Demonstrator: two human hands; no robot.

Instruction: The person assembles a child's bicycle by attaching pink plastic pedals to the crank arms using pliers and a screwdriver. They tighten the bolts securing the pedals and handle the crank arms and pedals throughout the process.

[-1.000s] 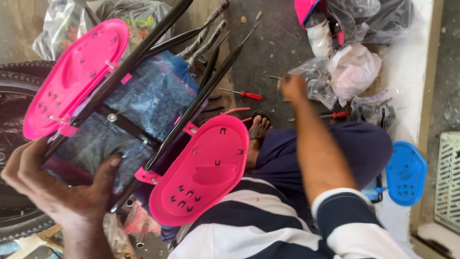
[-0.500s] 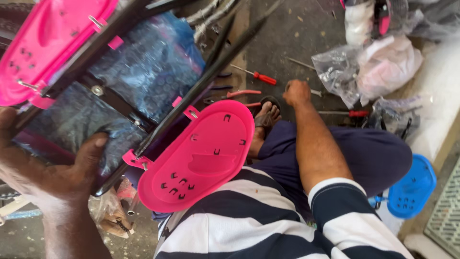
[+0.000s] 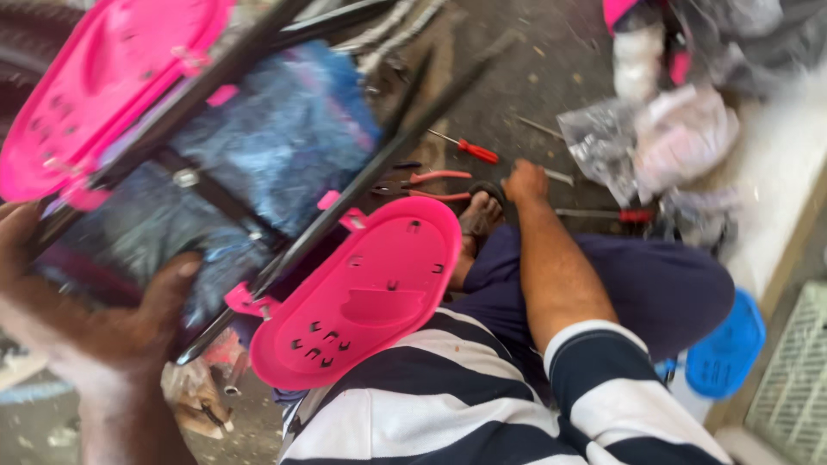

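Two plastic panels, upper and lower, bright pink; frame bars black; wrapping between them blue, glossy. Shirt striped navy and white; trousers dark navy; stool blue. Floor grey; screwdriver handle red; pliers grips pink-red; crate pale green-white.

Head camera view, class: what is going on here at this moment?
A person in a striped shirt sits on the ground. Their left hand grips a black metal frame wrapped in blue plastic, which carries two pink plastic panels. Their right hand reaches down to the floor among tools, close to red-handled pliers and a red screwdriver. Clear plastic bags lie beyond, and a blue plastic part sits beside the person's leg.
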